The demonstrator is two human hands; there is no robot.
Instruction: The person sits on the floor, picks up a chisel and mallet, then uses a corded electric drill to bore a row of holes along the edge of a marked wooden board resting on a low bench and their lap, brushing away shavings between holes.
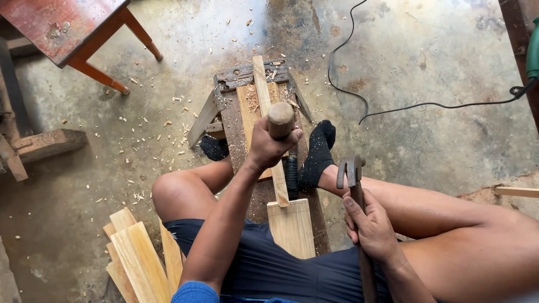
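Right hand (pixel 373 227) grips a hammer (pixel 352 174), head up, apart; left hand (pixel 268 147) clenches a chisel handle (pixel 281 119) upright over the wood strip (pixel 268 123), which runs away lengthwise.

Stained concrete floor (pixel 426 140) w/ wood chips, red table (pixel 62 28) top left, black cable (pixel 359 101).

A single head-worn camera looks steeply down from close above the seated person's lap — small wooden workbench (pixel 264 112) at frame centre, concrete floor (pixel 426 62) filling the upper half and edges.
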